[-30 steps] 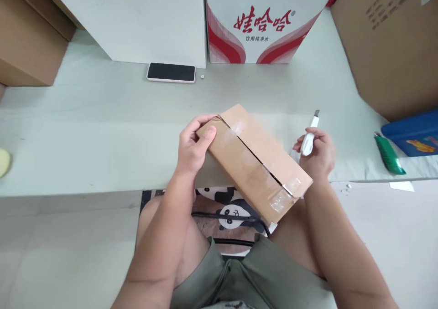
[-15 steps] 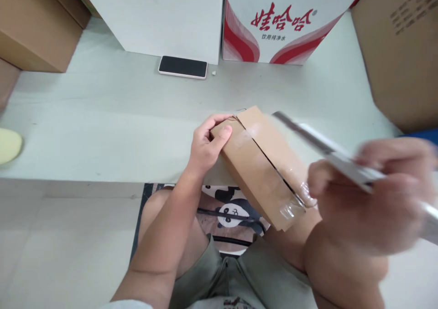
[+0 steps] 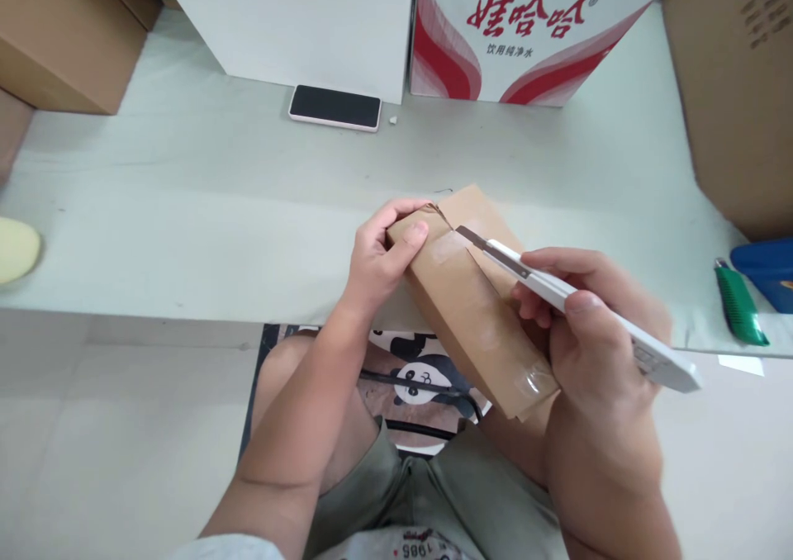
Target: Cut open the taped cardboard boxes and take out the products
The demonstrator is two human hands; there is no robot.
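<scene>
A small brown cardboard box (image 3: 471, 304) with clear tape on its top lies tilted across the table's front edge. My left hand (image 3: 390, 250) is closed on its far left corner, thumb on top and fingers round the far side. In my right hand (image 3: 595, 320) is a white utility knife (image 3: 570, 300) with its dark blade out. The blade tip is at the seam between the top flaps, close to my left thumb; whether it touches the cardboard I cannot tell. My right hand hides part of the box's right side.
A phone (image 3: 335, 107) lies by a white box (image 3: 297, 23); beside that stands a red-and-white carton (image 3: 501, 73). Brown cartons stand left (image 3: 68, 48) and right (image 3: 731, 114). At the right edge are a green comb-like item (image 3: 740, 304) and a blue object (image 3: 768, 267).
My right hand has moved left with the utility knife, bringing the blade from beyond the box's right side to its top seam. My left hand keeps its hold; the view has shifted slightly.
</scene>
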